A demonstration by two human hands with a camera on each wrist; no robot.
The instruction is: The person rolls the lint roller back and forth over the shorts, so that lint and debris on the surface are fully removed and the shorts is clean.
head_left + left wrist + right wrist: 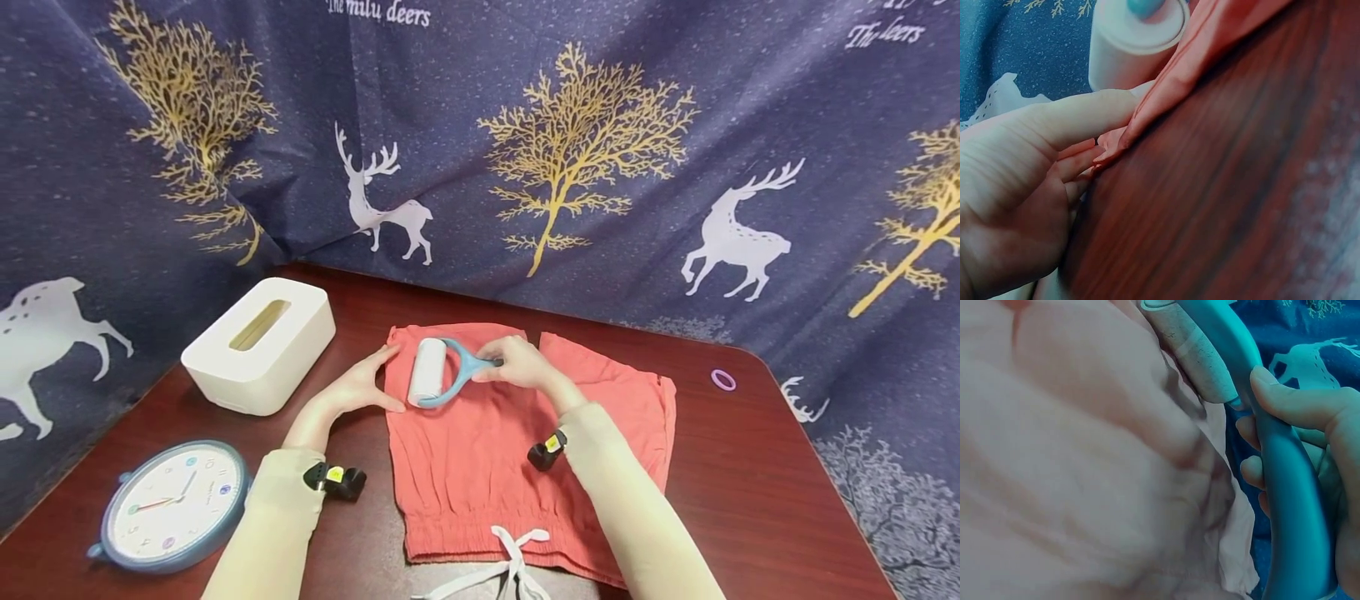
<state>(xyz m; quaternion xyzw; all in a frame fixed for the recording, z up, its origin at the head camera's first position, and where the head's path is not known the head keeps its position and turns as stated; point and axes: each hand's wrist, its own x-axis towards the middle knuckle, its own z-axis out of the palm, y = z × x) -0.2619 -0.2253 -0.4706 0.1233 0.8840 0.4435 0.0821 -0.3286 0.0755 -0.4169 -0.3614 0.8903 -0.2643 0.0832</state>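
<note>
A pair of coral-red shorts (465, 450) lies spread on the table, its waistband with a white drawstring (513, 558) toward me. My right hand (517, 362) grips the blue handle of a lint roller (429, 372), fingers wrapped round it in the right wrist view. The white roller lies over the upper left leg of the shorts. My left hand (360, 387) rests at the left edge of that leg, thumb and fingers spread apart. In the left wrist view, the thumb (1094, 115) presses on the fabric edge close to the roller (1138, 40).
A white tissue box (262, 346) stands at the back left. A blue-rimmed clock (176, 506) lies at the front left. Near the right rear corner of the reddish-brown table (780, 492) is a small purple ring (723, 380). A dark blue patterned cloth (450, 167) hangs behind.
</note>
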